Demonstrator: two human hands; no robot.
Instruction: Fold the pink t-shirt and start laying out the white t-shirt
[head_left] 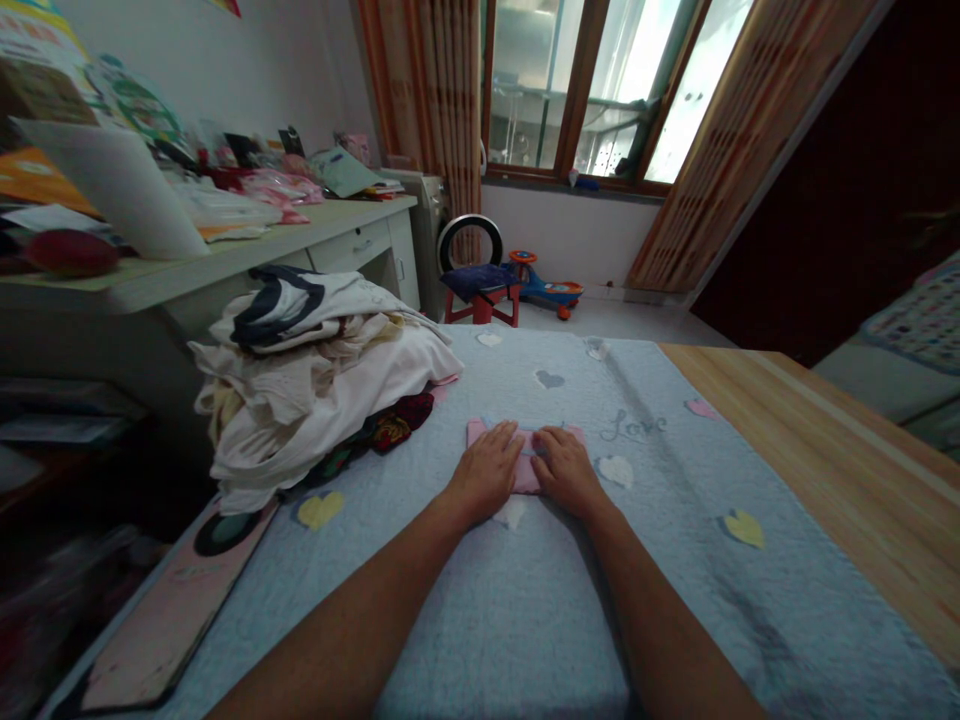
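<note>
A small folded pink cloth lies flat on the light blue heart-patterned cover. My left hand rests palm down on its left part, fingers stretched forward. On the right part lies my right hand, also palm down, its fingers pointing inward and a little bent. Between the two hands a strip of the pink fabric shows. Both palms hide much of the cloth, so its exact kind cannot be made out.
To the left is a heap of crumpled clothes, mostly white. A pink flat panel with a dark ring lies along the left edge. Beyond stand a cluttered desk, a red stool and a blue ride-on toy. Bare wood borders the cover at right.
</note>
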